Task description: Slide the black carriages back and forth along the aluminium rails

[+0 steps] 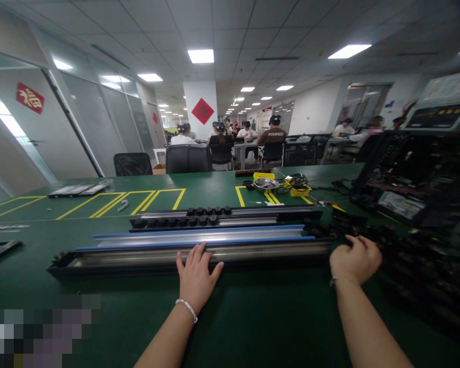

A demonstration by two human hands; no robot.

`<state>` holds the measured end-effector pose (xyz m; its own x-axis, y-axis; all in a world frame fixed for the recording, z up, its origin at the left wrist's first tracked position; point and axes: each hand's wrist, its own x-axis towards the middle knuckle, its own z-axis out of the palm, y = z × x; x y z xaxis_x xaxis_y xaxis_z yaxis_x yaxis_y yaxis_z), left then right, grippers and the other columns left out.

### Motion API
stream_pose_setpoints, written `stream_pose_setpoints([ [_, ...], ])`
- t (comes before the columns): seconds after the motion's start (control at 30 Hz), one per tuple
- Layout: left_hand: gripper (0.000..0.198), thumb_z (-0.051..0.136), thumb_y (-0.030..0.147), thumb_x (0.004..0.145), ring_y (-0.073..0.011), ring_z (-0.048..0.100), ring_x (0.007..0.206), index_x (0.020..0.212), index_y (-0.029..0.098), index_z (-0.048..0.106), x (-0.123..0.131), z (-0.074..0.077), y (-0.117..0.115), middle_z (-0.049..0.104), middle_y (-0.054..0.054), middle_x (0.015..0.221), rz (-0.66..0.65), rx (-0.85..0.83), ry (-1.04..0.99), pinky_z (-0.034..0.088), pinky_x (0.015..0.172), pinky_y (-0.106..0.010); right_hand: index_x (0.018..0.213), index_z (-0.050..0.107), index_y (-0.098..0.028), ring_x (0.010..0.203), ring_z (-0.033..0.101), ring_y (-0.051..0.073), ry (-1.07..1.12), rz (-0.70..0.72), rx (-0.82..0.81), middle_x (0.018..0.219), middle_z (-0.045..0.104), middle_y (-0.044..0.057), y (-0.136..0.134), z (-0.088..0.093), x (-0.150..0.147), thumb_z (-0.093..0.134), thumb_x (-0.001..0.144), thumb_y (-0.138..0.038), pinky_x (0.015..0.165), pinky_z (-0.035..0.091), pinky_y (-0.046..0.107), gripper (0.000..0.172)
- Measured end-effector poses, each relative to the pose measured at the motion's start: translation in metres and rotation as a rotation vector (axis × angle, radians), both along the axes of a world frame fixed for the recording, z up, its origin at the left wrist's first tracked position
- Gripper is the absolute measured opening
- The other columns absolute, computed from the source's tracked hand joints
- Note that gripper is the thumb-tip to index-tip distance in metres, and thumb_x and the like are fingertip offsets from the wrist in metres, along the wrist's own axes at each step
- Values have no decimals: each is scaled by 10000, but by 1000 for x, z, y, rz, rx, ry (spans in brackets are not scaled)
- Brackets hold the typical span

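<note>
A long dark-edged rail [138, 255] with a metallic inner channel lies across the green table in front of me. My left hand [196, 273] rests on its near edge, fingers spread and holding nothing. My right hand [354, 259] is at the rail's right end, beside a heap of small black parts [417, 276]. Its fingers are curled closed, and what they hold, if anything, is hidden. Behind the front rail lies a blue-edged rail [199, 236]. Farther back, round black parts [180, 222] sit in a row along another rail, with a similar row behind it.
A metal bowl [266, 185], yellow trays [299, 190] and black cables stand at the back. A tall dark equipment rack [414, 174] rises at the right. Yellow tape marks the green table [99, 291]. Several people sit at tables beyond the chairs [188, 157].
</note>
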<state>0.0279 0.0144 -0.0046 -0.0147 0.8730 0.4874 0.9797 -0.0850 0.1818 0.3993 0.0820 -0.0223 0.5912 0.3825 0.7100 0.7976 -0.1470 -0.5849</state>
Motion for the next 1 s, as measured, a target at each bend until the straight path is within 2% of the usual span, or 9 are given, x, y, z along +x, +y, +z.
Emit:
stream_pose_setpoints([
  [0.13, 289, 444, 448, 807, -263, 384, 1211, 926, 247, 614, 0, 0, 0, 496, -58, 1283, 4, -3, -14, 54, 1042, -564, 983, 603, -141, 1139, 389, 247, -299, 230, -97, 1132, 530, 114, -2, 12, -65, 406, 731, -173, 958, 273, 419, 322],
  [0.23, 317, 428, 447, 816, -256, 383, 1215, 1003, 248, 588, -2, -1, -1, 499, -64, 1281, -2, -3, -27, 69, 1046, -555, 996, 604, -172, 1120, 413, 235, -378, 282, -211, 1155, 538, 86, -5, 10, -94, 417, 750, -205, 967, 254, 424, 310],
  [0.4, 399, 403, 436, 828, -245, 327, 1258, 1140, 215, 514, -15, 1, -2, 473, -73, 1304, -10, -7, -57, 199, 1047, -477, 918, 630, -177, 957, 497, 213, -343, 254, -312, 1056, 590, 66, -8, 5, -96, 440, 724, -186, 850, 329, 352, 271],
  [0.5, 453, 384, 451, 829, -261, 283, 1278, 1190, 193, 479, -42, 13, 2, 418, -96, 1344, 133, 36, -86, 240, 1030, -459, 889, 630, -181, 909, 505, 207, -343, 258, -325, 1012, 602, 61, -8, 5, -93, 443, 716, -180, 806, 328, 338, 255],
  [0.6, 474, 402, 454, 816, -289, 235, 1294, 1198, 184, 480, -91, 34, 8, 305, -119, 1407, 298, 101, -62, 224, 1029, -470, 886, 625, -181, 902, 503, 207, -355, 257, -325, 1001, 605, 63, -8, 5, -93, 440, 712, -178, 790, 318, 333, 254],
  [0.7, 518, 399, 470, 806, -316, 246, 1282, 1189, 134, 490, -156, 53, 10, 258, -174, 1408, 489, 98, -99, 244, 1017, -464, 894, 622, -184, 913, 499, 212, -368, 258, -327, 998, 606, 64, -8, 5, -94, 434, 713, -179, 784, 310, 333, 261],
  [0.77, 576, 400, 498, 787, -335, 221, 1292, 1244, 150, 442, -204, 58, 8, 204, -174, 1426, 646, 98, -148, 236, 1015, -480, 901, 622, -184, 914, 497, 214, -373, 257, -337, 998, 606, 64, -8, 4, -93, 431, 715, -181, 780, 308, 334, 267],
  [0.9, 848, 472, 648, 640, -411, 232, 1272, 1338, 192, 314, -295, 48, 0, 132, -188, 1454, 819, -114, -240, 286, 955, -537, 905, 622, -185, 923, 498, 213, -369, 259, -352, 1011, 606, 61, -9, 5, -93, 422, 720, -175, 785, 306, 338, 273],
  [1.0, 1051, 459, 693, 579, -410, 351, 1211, 1357, 28, 220, -347, 29, -2, 302, -270, 1371, 834, -249, -312, 383, 880, -500, 919, 621, -190, 933, 498, 207, -364, 264, -351, 1026, 604, 56, -10, 5, -94, 412, 728, -169, 798, 303, 336, 283],
])
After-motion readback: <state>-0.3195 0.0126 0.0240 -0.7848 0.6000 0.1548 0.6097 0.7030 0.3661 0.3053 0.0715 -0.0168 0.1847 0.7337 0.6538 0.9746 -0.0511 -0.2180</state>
